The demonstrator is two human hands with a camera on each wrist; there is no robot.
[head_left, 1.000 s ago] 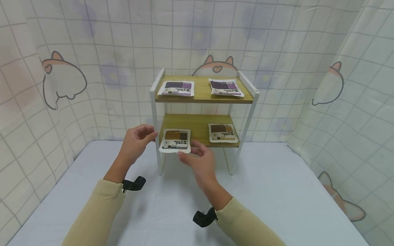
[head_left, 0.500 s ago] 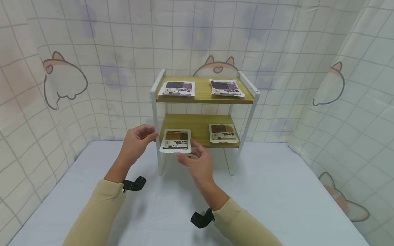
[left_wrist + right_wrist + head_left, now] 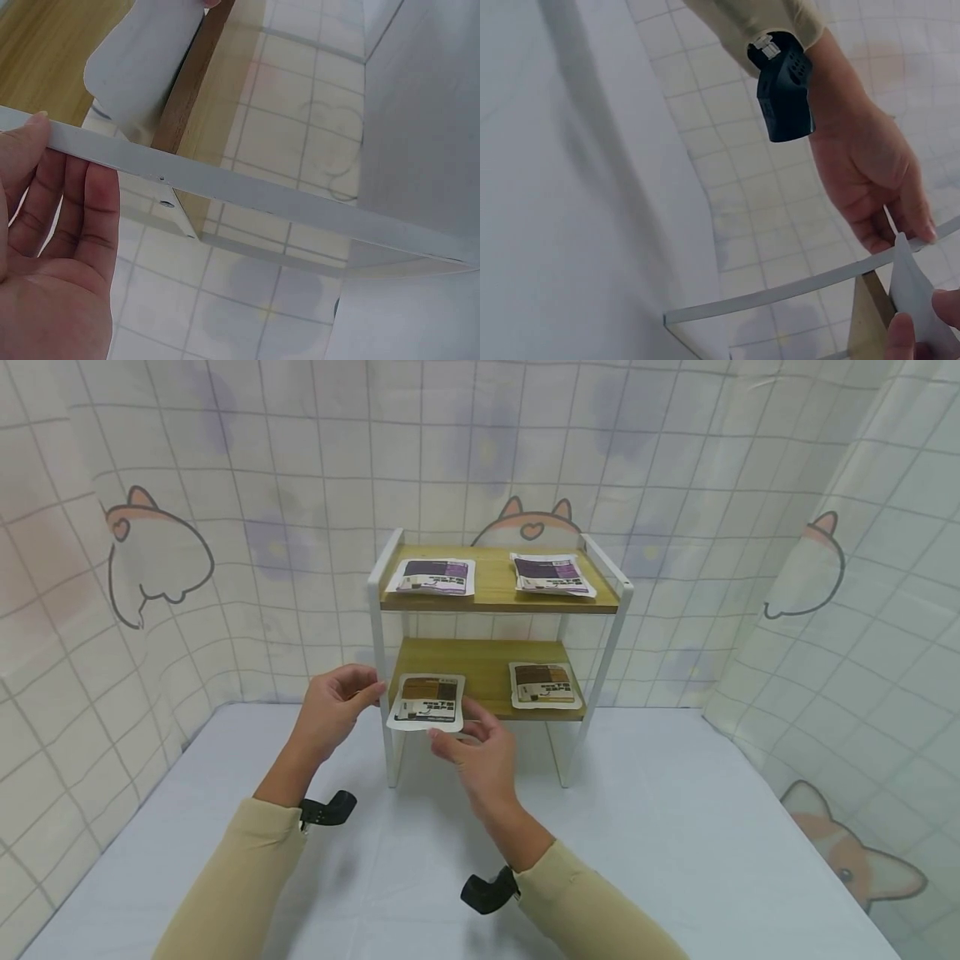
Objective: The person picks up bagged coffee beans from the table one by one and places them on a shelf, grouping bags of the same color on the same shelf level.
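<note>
Both hands [image 3: 480,752] raised, fingers curled

Not a whole lot moved in the last second, honestly. The right hand [image 3: 480,752] has crept up and a bit to the left, closer to the front edge of the lower shelf [image 3: 487,672], and its wrist has followed along. The brown packet [image 3: 427,702] it pinches by the near edge has gone with it: a second ago it hung slightly lower with its bottom corner drooping off the shelf front, now it sits a touch higher and flatter, with its far edge over the wood, and it has slid slightly left toward the white post [image 3: 378,652]. The camera view has also drifted a little, so the cat print at bottom right shows more.
</note>
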